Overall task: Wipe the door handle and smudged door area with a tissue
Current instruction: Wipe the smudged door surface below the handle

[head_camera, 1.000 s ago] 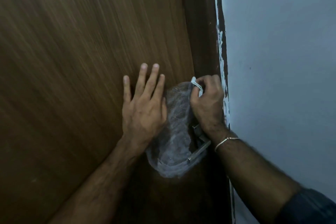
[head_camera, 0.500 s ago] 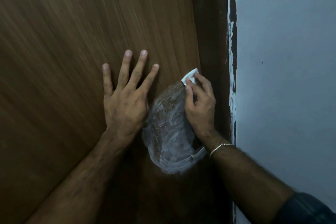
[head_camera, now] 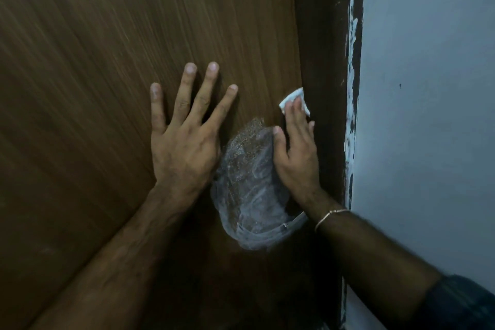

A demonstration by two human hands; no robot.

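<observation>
Left hand (head_camera: 184, 147) lies flat on the wooden door (head_camera: 107, 88), fingers spread wide and holding nothing. Right hand (head_camera: 296, 155) has straight fingers pressing a white tissue (head_camera: 292, 98) against the door's edge beside the dark frame (head_camera: 321, 61). The handle (head_camera: 293, 222) sits just below, wrapped in clear plastic (head_camera: 249, 195).

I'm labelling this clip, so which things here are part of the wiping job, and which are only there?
Part of the job:
tissue under the right hand
plastic-wrapped door handle
door, with the left hand flat on it

Only there:
door frame
wall
bracelet
</observation>
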